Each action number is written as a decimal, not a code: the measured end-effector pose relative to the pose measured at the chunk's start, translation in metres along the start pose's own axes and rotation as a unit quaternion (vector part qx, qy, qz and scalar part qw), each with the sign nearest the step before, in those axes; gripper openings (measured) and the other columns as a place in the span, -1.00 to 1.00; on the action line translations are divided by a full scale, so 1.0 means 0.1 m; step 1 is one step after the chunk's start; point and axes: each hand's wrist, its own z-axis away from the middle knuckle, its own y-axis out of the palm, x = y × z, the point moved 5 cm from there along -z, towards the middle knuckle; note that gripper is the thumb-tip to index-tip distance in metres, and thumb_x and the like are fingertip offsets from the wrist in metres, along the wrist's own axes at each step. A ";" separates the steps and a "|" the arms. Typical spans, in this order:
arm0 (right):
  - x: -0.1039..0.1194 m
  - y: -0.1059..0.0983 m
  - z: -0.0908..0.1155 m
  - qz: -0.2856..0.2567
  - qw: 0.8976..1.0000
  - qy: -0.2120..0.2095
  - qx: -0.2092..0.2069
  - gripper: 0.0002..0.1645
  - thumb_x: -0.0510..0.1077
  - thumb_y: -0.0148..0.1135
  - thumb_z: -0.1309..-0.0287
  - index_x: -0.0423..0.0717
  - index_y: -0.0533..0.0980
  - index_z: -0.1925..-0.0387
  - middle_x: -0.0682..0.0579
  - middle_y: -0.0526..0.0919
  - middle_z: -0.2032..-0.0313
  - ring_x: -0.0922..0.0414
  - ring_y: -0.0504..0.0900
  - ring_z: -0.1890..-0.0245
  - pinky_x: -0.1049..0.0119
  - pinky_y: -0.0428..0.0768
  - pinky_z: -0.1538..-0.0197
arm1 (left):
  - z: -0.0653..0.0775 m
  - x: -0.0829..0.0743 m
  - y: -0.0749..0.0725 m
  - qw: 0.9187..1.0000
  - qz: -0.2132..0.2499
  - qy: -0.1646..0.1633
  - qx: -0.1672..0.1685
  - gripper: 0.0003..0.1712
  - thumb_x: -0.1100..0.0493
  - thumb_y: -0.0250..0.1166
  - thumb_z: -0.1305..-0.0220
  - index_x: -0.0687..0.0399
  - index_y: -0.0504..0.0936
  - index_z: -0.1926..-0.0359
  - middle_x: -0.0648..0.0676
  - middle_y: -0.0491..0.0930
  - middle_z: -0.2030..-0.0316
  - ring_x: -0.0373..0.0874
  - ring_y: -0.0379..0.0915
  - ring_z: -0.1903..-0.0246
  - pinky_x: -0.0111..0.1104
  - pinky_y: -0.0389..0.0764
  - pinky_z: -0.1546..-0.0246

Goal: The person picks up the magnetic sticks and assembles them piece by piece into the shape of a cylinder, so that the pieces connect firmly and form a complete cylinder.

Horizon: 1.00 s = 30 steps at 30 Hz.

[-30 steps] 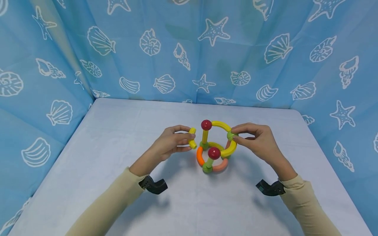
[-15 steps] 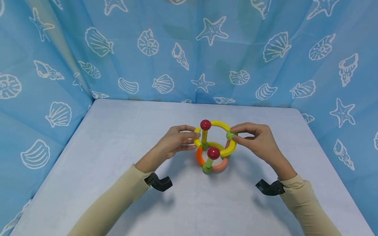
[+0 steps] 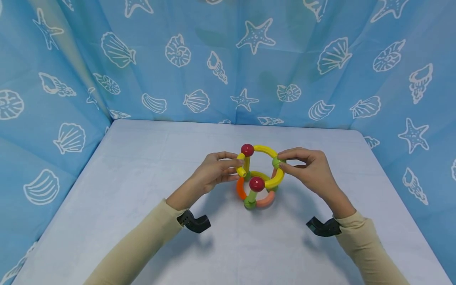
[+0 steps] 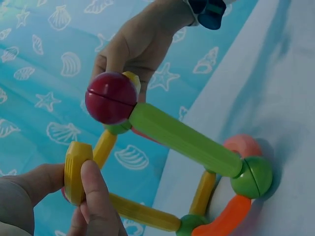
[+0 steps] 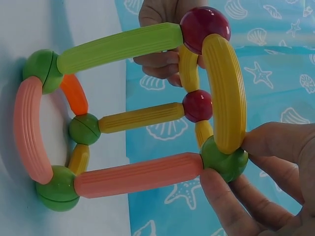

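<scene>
A toy frame of coloured rods and balls stands on the pale table. Its base is a ring of orange and pink curved rods with green balls; uprights carry two dark red balls. My left hand pinches a short curved yellow rod against the frame's left side, just under the rear red ball. In the left wrist view that yellow rod sits between thumb and fingers. My right hand pinches the upper green ball, where a yellow arc and a pink rod meet.
Blue curtains printed with shells and starfish wall the table on the left, back and right. Black camera mounts sit at both wrists. Bare tabletop lies around the frame on all sides.
My left hand has carried the short yellow rod to the right, from apart from the frame to touching its left side. The right hand has kept its hold.
</scene>
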 end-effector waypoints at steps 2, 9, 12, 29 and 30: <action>0.01 0.01 0.00 -0.004 1.000 -0.004 -0.005 -0.79 -0.20 0.43 -0.18 -0.08 0.73 0.12 0.03 0.72 0.12 0.14 0.64 0.10 0.34 0.70 0.18 | 0.00 0.01 0.00 1.000 0.003 0.003 -0.002 -0.50 0.17 0.44 -0.25 0.19 0.51 -0.15 0.22 0.60 -0.02 -0.02 0.70 0.22 -0.30 0.70 0.22; 0.02 0.04 0.02 -0.009 1.000 -0.003 -0.028 -0.78 -0.20 0.45 -0.16 -0.09 0.74 0.12 0.01 0.73 0.13 0.15 0.63 0.10 0.35 0.69 0.20 | 0.03 0.01 0.01 1.000 0.019 0.005 0.000 -0.47 0.17 0.45 -0.24 0.23 0.49 -0.16 0.23 0.62 0.00 -0.02 0.70 0.22 -0.31 0.70 0.26; 0.03 0.04 0.02 -0.003 0.999 0.001 -0.035 -0.78 -0.18 0.45 -0.16 -0.08 0.74 0.13 0.02 0.73 0.13 0.16 0.62 0.10 0.37 0.69 0.20 | 0.05 0.01 0.02 1.000 0.022 0.005 0.004 -0.46 0.17 0.45 -0.24 0.24 0.49 -0.17 0.23 0.63 0.01 -0.03 0.70 0.21 -0.31 0.70 0.25; 0.03 0.04 0.03 0.007 0.999 0.003 -0.034 -0.75 -0.18 0.44 -0.18 -0.10 0.73 0.08 0.00 0.73 0.10 0.15 0.62 0.09 0.42 0.67 0.18 | 0.11 0.08 0.06 1.000 0.004 -0.006 0.004 -0.44 0.15 0.47 -0.22 0.21 0.47 -0.16 0.20 0.64 0.12 -0.08 0.67 0.29 -0.39 0.69 0.32; 0.03 0.04 0.03 0.007 0.999 0.004 -0.033 -0.74 -0.18 0.44 -0.18 -0.10 0.73 0.08 0.00 0.73 0.10 0.15 0.61 0.09 0.42 0.67 0.18 | 0.11 0.08 0.06 1.000 0.004 -0.006 0.004 -0.44 0.15 0.47 -0.22 0.21 0.47 -0.17 0.20 0.64 0.11 -0.08 0.67 0.28 -0.39 0.69 0.32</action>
